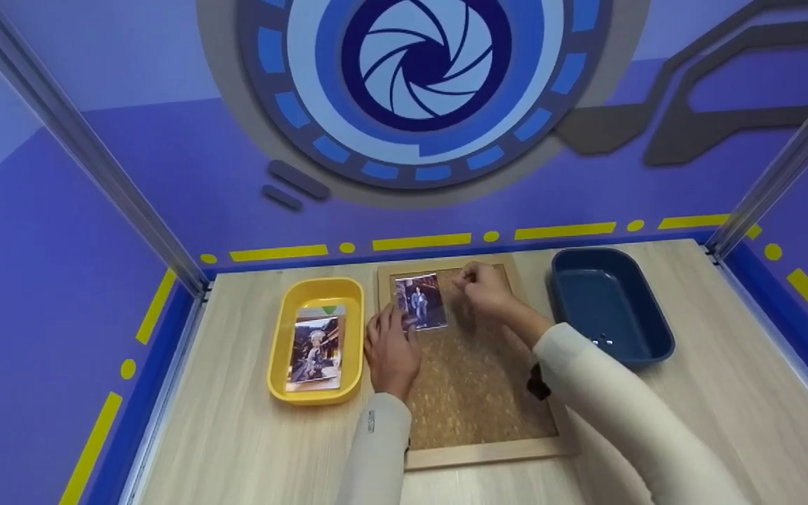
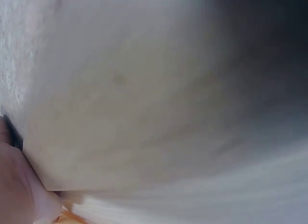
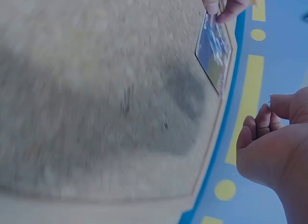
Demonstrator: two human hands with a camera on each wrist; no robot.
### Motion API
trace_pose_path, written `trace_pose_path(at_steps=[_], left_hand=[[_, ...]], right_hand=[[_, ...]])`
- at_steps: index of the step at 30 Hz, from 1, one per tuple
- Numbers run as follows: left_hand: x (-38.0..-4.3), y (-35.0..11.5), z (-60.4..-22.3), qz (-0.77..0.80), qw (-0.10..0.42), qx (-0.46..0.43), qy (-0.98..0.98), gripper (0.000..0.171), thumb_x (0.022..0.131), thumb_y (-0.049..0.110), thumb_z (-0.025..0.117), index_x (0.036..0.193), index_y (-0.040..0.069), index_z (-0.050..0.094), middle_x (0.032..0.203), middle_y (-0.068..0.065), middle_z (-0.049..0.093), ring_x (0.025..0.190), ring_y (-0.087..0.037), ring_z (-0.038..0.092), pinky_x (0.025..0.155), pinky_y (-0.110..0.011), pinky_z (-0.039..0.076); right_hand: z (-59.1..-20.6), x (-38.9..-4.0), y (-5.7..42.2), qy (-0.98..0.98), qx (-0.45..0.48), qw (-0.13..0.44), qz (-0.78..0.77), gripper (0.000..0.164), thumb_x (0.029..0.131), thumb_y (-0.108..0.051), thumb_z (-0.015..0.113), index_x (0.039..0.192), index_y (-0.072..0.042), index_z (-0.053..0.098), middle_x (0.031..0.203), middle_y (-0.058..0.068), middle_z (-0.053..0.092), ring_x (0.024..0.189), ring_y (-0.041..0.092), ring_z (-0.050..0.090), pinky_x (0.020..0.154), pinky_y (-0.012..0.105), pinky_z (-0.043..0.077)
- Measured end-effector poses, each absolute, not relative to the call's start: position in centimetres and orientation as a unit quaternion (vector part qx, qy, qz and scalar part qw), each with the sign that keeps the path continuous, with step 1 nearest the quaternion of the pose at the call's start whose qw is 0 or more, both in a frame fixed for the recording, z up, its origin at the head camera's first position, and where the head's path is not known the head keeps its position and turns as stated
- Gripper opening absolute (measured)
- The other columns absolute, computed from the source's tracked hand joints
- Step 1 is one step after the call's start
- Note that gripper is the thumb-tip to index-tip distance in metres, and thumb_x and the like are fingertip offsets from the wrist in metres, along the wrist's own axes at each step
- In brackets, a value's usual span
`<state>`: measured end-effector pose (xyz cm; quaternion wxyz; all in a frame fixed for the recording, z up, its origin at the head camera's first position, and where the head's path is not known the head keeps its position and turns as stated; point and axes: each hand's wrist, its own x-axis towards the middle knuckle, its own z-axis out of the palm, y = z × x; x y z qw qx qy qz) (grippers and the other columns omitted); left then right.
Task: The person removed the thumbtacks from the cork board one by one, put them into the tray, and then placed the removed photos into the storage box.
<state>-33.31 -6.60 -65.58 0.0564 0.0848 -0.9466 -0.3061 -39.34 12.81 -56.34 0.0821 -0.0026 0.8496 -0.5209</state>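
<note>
A photo print [image 1: 426, 298] of a standing figure lies on the upper left of a wood-framed cork board [image 1: 477, 393]. My left hand [image 1: 393, 354] rests at the photo's lower left, its fingers extended and touching the edge. Above the board, right of the photo, my right hand [image 1: 486, 289] has its fingers curled in, thumb against forefinger. In the right wrist view a tiny thin pin [image 3: 270, 98] shows at the tips of the right hand [image 3: 274, 142]. The left wrist view is mostly blurred sleeve, with part of the left hand [image 2: 21, 190] at its lower left corner.
Left of the board stands a yellow tray [image 1: 278, 351] with several photo prints [image 1: 316, 351] in it. A dark blue tray [image 1: 656, 330] on the right holds a few small shiny pieces [image 1: 604, 341]. Behind the table rises a blue-purple printed wall [image 1: 165, 175].
</note>
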Motion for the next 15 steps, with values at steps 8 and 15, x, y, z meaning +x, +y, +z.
trace_pose_path(at_steps=[8, 15], left_hand=[[-33.1, -6.7, -65.6, -0.314, 0.067, 0.085, -0.943, 0.048, 0.110, 0.033, 0.057, 0.157, 0.023, 0.053, 0.171, 0.004, 0.042, 0.159, -0.029, 0.032, 0.132, -0.057, 0.027], [-33.3, -6.6, -65.6, -0.316, 0.072, 0.074, -0.943, 0.047, 0.110, 0.034, 0.057, 0.155, 0.022, 0.055, 0.170, 0.003, 0.043, 0.159, -0.029, 0.033, 0.131, -0.058, 0.027]], right_hand=[[-54.2, -38.1, 17.1, 0.872, -0.020, 0.071, -0.484, 0.013, 0.109, -0.014, 0.057, 0.104, -0.003, 0.063, 0.091, 0.003, 0.054, 0.084, 0.018, 0.052, 0.068, 0.029, 0.044], [-52.5, -37.2, 21.0, 0.884, -0.031, 0.056, -0.463, 0.014, 0.110, -0.013, 0.055, 0.105, -0.002, 0.062, 0.092, 0.004, 0.054, 0.083, 0.019, 0.052, 0.067, 0.028, 0.044]])
